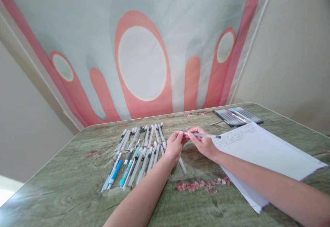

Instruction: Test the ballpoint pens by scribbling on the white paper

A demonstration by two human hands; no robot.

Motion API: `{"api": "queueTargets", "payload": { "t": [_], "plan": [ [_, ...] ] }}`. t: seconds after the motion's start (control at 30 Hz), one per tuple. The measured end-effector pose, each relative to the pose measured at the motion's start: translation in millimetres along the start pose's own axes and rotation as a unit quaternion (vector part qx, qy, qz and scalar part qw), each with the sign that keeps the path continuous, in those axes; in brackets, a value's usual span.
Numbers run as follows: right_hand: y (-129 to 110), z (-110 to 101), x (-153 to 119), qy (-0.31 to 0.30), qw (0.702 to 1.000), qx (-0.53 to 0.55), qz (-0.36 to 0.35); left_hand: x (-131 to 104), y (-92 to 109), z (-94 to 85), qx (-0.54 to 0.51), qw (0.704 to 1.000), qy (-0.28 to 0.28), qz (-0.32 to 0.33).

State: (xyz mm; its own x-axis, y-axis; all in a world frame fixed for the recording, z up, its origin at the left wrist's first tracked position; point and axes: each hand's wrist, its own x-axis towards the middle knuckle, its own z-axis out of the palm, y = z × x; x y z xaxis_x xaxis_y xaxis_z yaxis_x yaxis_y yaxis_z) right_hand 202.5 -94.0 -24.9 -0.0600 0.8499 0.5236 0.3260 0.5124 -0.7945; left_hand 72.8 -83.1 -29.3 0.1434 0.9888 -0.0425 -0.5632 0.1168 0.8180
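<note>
My right hand (202,142) is closed around a slim clear pen (206,135), whose dark end points right toward the paper. At the pen's other end my left hand (175,145) is closed, its thumb and fingertips pinching the tip; the fingers hide whether a cap is there. Just below the hands, a pale pen barrel (183,165) lies on the table, partly behind my left wrist. To the left are two rows of pens, a back row (140,136) and a front row (138,166), mostly clear with white or black ends. A blue pen (115,174) and a teal pen (126,173) lie among them.
White paper sheets (268,151) with handwriting at the upper left lie under and beyond my right forearm. At the back right, several pens (238,116) are lined up side by side. The wood-patterned table (69,165) meets a printed backdrop (141,62) at its far edge.
</note>
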Motion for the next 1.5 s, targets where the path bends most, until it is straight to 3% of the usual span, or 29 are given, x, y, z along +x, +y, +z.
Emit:
{"api": "queueTargets", "payload": {
  "t": [1.5],
  "plan": [
    [7.6, 2.6, -1.3, 0.016, 0.997, -0.037, -0.059, -5.8, 0.3, 4.9, -0.044, 0.999, 0.004, -0.019]
  ]
}}
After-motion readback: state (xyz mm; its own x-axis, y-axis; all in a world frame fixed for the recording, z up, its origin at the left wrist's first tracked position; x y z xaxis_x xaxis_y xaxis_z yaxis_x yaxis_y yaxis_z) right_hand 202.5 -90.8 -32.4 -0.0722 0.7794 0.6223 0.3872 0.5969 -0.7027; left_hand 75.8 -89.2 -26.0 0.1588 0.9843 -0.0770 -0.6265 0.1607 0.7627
